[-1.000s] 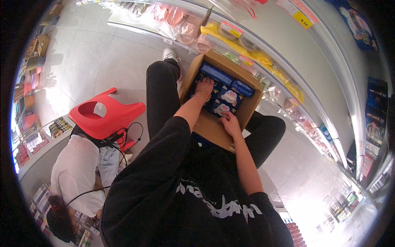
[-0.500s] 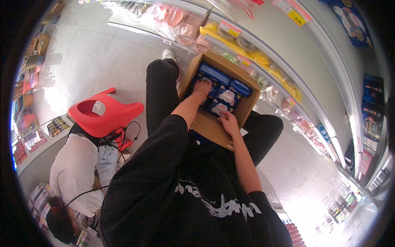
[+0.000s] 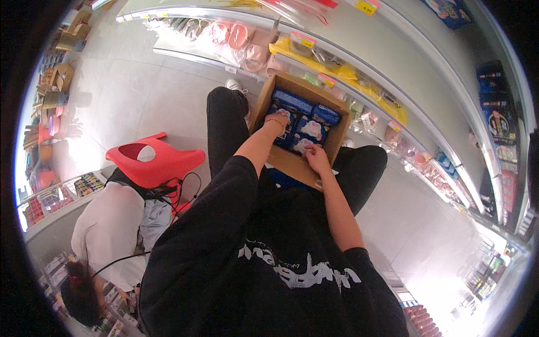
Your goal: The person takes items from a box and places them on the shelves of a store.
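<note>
An open cardboard box [image 3: 338,141] sits between my legs, holding several dark blue packets with white cloud-like prints. My left hand [image 3: 277,120] reaches into its left side, fingers bent down around a blue packet [image 3: 287,128] there. At the near right wall is my right hand [image 3: 316,157], its fingers loosely apart and their tips touching a printed packet [image 3: 303,145]. Another blue printed packet [image 3: 310,127] lies between the hands. Along the far wall rest a long blue packet [image 3: 293,101] and a shorter blue packet [image 3: 325,114]. The fingertips of my left hand are partly hidden among the packets.
Shelves with bagged slippers [image 3: 255,56] and a yellow package strip [image 3: 337,70] run close beyond the box. A red plastic stool [image 3: 151,163] stands at left, beside cables and a bent-over person in a white top [image 3: 109,224]. More blue packages [image 3: 497,121] line the right shelf.
The view has shifted slightly, so the stool and person appear farther right. Both hands stay in the box; my right fingers have come a little farther in over the near packet.
</note>
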`<state>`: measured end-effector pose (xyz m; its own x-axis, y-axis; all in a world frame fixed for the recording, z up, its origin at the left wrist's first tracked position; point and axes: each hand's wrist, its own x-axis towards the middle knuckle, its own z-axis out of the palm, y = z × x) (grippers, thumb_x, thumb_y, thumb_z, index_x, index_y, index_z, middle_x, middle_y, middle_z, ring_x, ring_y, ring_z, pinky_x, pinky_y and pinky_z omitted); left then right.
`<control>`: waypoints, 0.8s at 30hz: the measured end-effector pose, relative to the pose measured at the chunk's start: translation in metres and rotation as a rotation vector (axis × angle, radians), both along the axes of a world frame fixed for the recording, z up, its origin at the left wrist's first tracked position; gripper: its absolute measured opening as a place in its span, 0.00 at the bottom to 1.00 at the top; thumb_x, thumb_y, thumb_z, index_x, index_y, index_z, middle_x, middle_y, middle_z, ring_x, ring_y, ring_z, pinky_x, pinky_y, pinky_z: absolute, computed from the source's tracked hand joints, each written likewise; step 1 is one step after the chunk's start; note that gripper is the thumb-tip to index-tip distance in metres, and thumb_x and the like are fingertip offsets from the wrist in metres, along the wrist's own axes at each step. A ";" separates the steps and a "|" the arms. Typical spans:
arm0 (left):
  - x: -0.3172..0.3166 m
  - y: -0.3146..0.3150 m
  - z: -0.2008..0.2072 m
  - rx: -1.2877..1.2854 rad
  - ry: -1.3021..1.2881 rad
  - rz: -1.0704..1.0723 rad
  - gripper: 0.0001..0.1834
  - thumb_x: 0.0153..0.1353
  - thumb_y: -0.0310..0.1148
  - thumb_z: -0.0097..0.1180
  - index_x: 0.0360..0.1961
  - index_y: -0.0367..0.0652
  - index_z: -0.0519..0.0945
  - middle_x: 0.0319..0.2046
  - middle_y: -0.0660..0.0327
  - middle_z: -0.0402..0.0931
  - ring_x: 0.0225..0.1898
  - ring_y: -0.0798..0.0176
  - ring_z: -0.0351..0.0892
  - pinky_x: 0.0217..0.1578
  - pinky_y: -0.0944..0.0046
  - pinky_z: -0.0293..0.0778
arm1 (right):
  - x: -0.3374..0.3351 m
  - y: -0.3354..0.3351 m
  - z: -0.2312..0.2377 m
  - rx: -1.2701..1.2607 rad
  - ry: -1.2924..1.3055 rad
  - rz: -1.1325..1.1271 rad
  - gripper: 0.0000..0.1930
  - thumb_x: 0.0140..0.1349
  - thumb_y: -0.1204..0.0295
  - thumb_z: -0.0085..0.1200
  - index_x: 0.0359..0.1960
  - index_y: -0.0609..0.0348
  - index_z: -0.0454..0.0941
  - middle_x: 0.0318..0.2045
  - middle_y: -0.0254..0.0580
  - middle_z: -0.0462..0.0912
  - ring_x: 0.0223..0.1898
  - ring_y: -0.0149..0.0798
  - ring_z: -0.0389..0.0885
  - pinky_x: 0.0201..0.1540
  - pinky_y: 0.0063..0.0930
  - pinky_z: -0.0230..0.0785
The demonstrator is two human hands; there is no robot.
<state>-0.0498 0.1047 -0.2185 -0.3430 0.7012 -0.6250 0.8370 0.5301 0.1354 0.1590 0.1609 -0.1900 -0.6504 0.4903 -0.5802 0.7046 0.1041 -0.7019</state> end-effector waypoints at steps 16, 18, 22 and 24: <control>0.022 -0.009 -0.042 -0.424 -0.286 -0.009 0.32 0.51 0.43 0.54 0.58 0.48 0.62 0.59 0.52 0.58 0.58 0.50 0.60 0.52 0.51 0.63 | 0.001 -0.001 -0.013 -0.053 0.039 -0.021 0.13 0.55 0.73 0.46 0.42 0.65 0.71 0.29 0.47 0.80 0.33 0.37 0.79 0.38 0.28 0.69; 0.020 -0.010 -0.044 -0.401 -0.269 -0.037 0.32 0.53 0.46 0.52 0.59 0.47 0.61 0.60 0.53 0.55 0.60 0.50 0.57 0.55 0.51 0.60 | -0.001 0.000 -0.017 -0.043 0.021 -0.007 0.14 0.55 0.73 0.46 0.42 0.65 0.71 0.30 0.47 0.80 0.33 0.37 0.79 0.37 0.28 0.69; 0.010 -0.004 -0.075 -0.370 -0.193 -0.040 0.34 0.53 0.48 0.53 0.59 0.49 0.60 0.62 0.54 0.50 0.61 0.51 0.54 0.56 0.53 0.58 | -0.002 0.005 -0.017 -0.070 -0.007 0.017 0.14 0.54 0.74 0.46 0.43 0.65 0.71 0.31 0.48 0.80 0.33 0.37 0.79 0.38 0.27 0.68; 0.013 0.003 -0.081 -0.390 -0.152 -0.065 0.36 0.53 0.50 0.53 0.60 0.50 0.59 0.63 0.55 0.48 0.63 0.52 0.51 0.57 0.52 0.56 | -0.003 0.007 -0.018 -0.096 -0.015 0.005 0.14 0.54 0.74 0.46 0.43 0.64 0.71 0.32 0.48 0.80 0.34 0.37 0.78 0.39 0.27 0.68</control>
